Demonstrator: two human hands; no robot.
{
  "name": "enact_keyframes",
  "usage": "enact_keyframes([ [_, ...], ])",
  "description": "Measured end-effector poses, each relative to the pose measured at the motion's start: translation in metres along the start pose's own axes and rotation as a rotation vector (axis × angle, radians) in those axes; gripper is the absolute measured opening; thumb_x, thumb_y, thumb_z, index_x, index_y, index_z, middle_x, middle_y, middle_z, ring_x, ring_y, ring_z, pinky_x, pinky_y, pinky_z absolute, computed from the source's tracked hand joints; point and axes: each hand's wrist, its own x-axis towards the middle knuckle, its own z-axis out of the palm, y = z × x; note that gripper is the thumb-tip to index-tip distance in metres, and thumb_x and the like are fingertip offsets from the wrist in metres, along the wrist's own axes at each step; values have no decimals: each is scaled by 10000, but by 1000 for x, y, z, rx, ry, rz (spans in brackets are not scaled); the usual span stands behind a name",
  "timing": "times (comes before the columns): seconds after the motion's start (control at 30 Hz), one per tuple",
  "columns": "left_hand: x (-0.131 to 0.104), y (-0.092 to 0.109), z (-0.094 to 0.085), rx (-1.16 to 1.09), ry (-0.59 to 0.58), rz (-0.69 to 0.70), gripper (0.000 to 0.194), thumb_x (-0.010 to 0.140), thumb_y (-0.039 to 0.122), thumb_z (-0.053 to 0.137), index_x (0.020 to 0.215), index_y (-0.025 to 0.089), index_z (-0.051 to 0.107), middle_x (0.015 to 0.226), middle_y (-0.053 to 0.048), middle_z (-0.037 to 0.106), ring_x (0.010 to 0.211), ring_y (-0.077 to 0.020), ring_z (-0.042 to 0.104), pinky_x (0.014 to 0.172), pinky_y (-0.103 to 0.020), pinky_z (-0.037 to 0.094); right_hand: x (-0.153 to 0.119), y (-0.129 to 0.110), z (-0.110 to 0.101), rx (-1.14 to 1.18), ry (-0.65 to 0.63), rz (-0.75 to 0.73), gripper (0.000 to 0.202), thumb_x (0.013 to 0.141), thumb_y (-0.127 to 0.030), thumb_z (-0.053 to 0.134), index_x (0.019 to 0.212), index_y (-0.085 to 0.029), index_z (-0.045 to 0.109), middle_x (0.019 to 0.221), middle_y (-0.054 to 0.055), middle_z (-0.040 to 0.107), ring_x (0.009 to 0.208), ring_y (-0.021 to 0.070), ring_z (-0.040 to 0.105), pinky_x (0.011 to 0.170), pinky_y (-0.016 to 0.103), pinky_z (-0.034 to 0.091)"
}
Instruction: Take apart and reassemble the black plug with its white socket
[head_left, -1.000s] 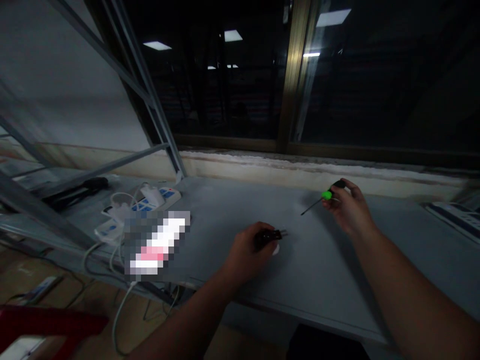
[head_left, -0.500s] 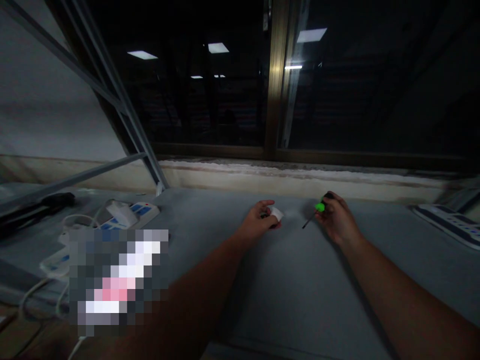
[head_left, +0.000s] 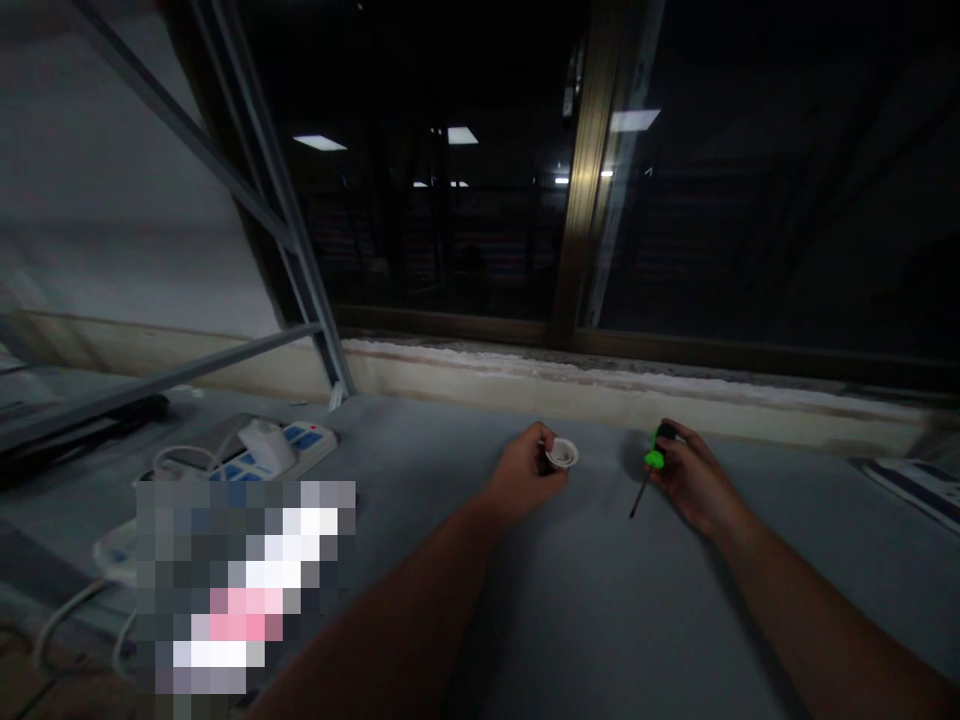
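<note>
My left hand is closed around a small round white cup-like piece, whose hollow rim faces up toward me. Something dark shows between the fingers beside it; what it is I cannot make out. To the right, my right hand grips a screwdriver by its green and black handle. The thin dark shaft slants down and left, its tip apart from the white piece. Both hands are above the grey tabletop.
A white and blue power strip with a plugged-in white adapter lies at left among cables, beside a pixelated patch. Another strip-like device sits at the right. A metal frame rises at left; a dark window stands behind.
My left hand has turned the white piece so its open rim shows. The screwdriver now points more steeply down. The whole view has shifted, with the scene lower and further right.
</note>
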Motion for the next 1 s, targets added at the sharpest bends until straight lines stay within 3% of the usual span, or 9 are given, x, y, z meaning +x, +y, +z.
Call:
enact_keyframes([
  [0.23,1,-3,-29,244,230,39,328,973,330,666,1247,159,613,1159,-80,659,926,-194,670,781,-369,600,1,3,-1,28,-8,8,285,1004,-229,661,1269,-147,599,952,21,643,698,110,638,562,208,558],
  [0.47,-7,-9,-39,449,109,-26,276,973,351,666,1162,150,661,1139,-79,686,973,-211,681,856,-417,593,1,4,3,22,-26,12,258,1016,-268,649,1236,-138,611,951,25,642,695,108,626,567,214,550],
  [0.7,-7,-9,-37,424,47,-70,272,980,349,661,1160,146,657,1066,-63,696,875,-182,687,784,-372,603,3,8,0,30,-46,16,316,1005,-263,661,1290,-147,592,963,31,653,703,116,644,573,224,568],
  [0.8,-7,-9,-32,360,103,-78,276,980,343,661,1174,146,650,1065,-62,694,869,-179,686,777,-367,605,4,11,-4,37,-65,12,466,923,-244,740,1351,-191,564,943,23,665,695,134,661,547,226,573],
  [0.9,-6,-10,-28,311,196,-83,281,979,342,663,1180,147,646,1065,-62,691,870,-179,684,766,-361,605,5,14,-7,46,-60,27,669,719,-277,882,1323,-287,593,875,-1,687,668,167,683,519,234,582],
  [1.0,-6,-12,-27,265,249,-87,295,982,352,658,1195,147,642,1072,-65,691,859,-176,685,753,-355,607,7,17,-9,49,-51,45,713,620,-296,931,1268,-311,632,897,9,707,672,175,695,540,240,604],
])
